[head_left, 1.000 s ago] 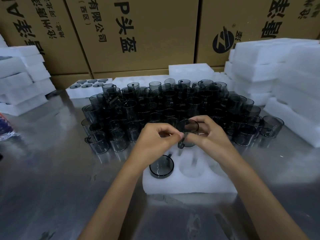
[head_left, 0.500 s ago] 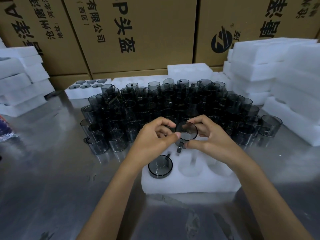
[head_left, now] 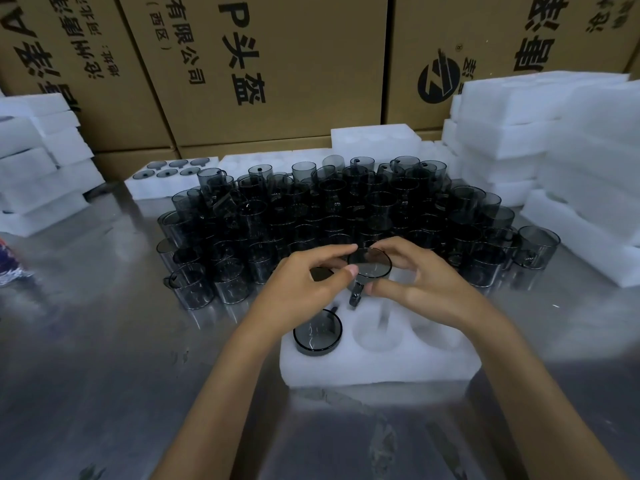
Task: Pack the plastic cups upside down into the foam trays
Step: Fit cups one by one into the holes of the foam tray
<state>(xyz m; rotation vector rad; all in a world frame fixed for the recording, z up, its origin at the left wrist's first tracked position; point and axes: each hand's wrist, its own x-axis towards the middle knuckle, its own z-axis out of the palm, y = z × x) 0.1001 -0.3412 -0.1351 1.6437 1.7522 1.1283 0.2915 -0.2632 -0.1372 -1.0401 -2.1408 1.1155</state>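
Behind the foam tray (head_left: pixel 381 370), cardboard cartons (head_left: pixel 270 71) read "头盔" and "有限公司". Left of the tray sit stacked foam blocks (head_left: pixel 38 161); beyond it, a filled tray (head_left: pixel 166 178) and a crowd of smoky plastic cups (head_left: pixel 346 209). My left hand (head_left: pixel 298 289) and right hand (head_left: pixel 426 278) pinch one inverted cup (head_left: pixel 370 266) above the tray. Another cup (head_left: pixel 317 336) sits in the tray's near-left hole, on a steel table (head_left: pixel 104 341).

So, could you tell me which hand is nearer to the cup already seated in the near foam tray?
The left. The left hand hovers just above and behind the seated cup, while the right hand sits farther off to its right, both gripping the held cup.
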